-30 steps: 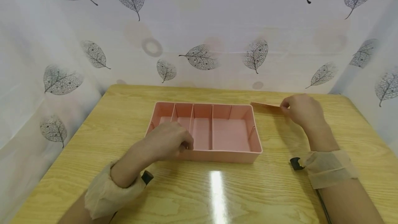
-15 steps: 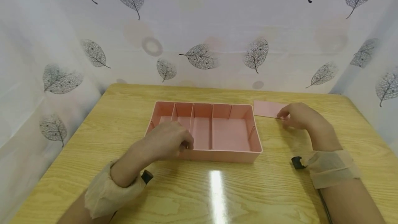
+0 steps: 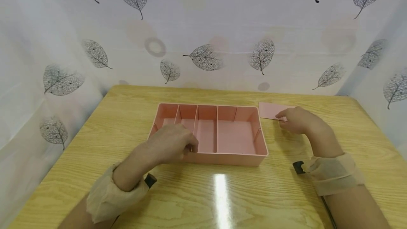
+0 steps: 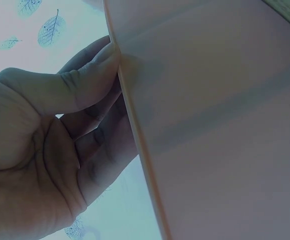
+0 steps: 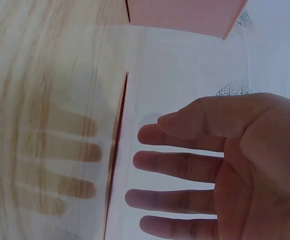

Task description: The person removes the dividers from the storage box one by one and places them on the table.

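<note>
A pink divided box (image 3: 240,159) lies in the middle of the table with slim partitions (image 3: 217,130) across it. My left hand (image 3: 171,143) grips its front wall towards the left; in the left wrist view the thumb (image 4: 85,92) is on the outer face, and the fingertips pass behind the rim. To the right of the box a flat pink panel (image 3: 268,109) rests on the table near the back. My right hand (image 3: 300,121) hovers over the panel's right part, covering it in the head view. Its fingers (image 5: 180,167) are extended and spread, holding nothing.
The wood-grain table (image 3: 254,197) reaches back to a pale curtain (image 3: 222,20) with leaf prints, which also hangs at both sides. Each wrist wears a wrapped band (image 3: 337,174) with a small black camera (image 3: 299,167).
The pink panel, earlier raised on edge in my right hand, now lies flat. My right hand has let go of it and shifted slightly left. My left hand stays on the box.
</note>
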